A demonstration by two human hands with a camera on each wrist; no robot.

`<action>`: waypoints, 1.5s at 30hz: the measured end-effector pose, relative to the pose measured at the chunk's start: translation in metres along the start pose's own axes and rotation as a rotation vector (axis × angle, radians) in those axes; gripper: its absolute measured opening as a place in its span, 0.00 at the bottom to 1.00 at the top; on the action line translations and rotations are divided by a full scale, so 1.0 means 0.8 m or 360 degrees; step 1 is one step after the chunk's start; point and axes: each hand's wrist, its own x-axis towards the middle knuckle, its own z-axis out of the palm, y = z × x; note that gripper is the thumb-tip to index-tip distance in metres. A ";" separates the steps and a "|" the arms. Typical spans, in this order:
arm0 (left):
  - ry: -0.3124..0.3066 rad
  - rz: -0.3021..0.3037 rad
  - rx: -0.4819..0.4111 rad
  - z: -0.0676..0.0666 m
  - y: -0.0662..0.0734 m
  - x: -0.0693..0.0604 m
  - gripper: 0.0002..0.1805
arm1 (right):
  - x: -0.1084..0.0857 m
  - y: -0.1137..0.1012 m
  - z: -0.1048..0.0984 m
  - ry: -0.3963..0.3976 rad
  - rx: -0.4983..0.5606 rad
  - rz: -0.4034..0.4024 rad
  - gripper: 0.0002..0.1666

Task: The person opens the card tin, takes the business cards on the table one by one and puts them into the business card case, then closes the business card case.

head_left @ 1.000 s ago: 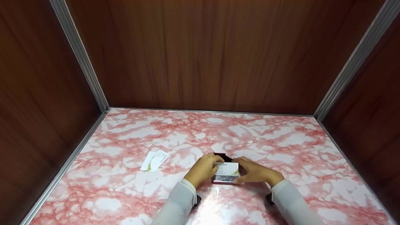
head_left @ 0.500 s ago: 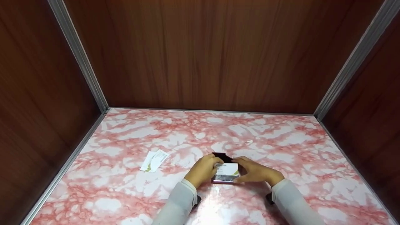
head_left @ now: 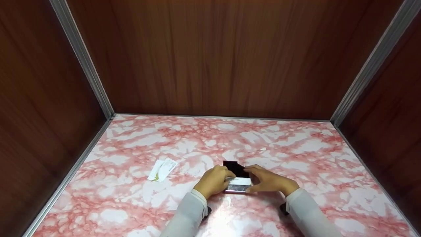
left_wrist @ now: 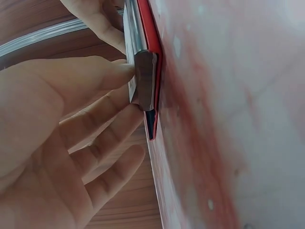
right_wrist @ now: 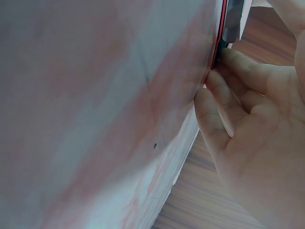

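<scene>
Card case: open on the counter (head_left: pixel 131 204), right of centre in the head view, between the two hands; black flap (head_left: pixel 237 169) spread toward the far side, red edging along the outside in both wrist views.
Metal part: shiny box (head_left: pixel 238 188) on the near half of the case, bare along its near edge.
White card (head_left: pixel 242 181): over the metal part, printed face partly visible; exact tilt, cannot tell.
Left hand (head_left: pixel 213 180): pinching the card at its left side, thumb on the near side; remaining fingers bent loosely near the end of the case.
Right hand (head_left: pixel 269 181): gripping the right end of the case, thumb at the near corner, fingers at the flap; lower fingertips down on the counter in its wrist view.
Loose cards (head_left: pixel 163 169): two, white with green marks, overlapping, well left of the case.
Sleeves (head_left: pixel 187 210): pale, both arms.
Counter surface: red and white marbling, glare at the near edge.
Walls (head_left: pixel 210 59): dark wood panels, grey metal rails (head_left: pixel 82 59) at the corners.
</scene>
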 end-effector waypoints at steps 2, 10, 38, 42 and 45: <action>0.0003 0.0005 0.0003 0.000 0.000 0.000 0.14 | 0.000 0.000 -0.001 0.0003 -0.0014 -0.0010 0.52; -0.0038 0.0011 0.0082 0.001 0.002 -0.001 0.12 | 0.000 -0.002 -0.002 0.0012 -0.0057 -0.0027 0.52; -0.0204 0.0020 -0.0066 -0.006 -0.006 -0.002 0.16 | 0.001 -0.002 -0.001 -0.0001 -0.0024 0.0008 0.53; -0.0246 -0.0001 -0.0197 -0.010 -0.010 -0.002 0.18 | 0.001 -0.001 -0.001 -0.0014 -0.0001 0.0019 0.53; -0.0235 -0.0032 -0.0316 -0.018 -0.016 -0.003 0.20 | 0.001 -0.002 -0.002 -0.0023 -0.0001 0.0024 0.52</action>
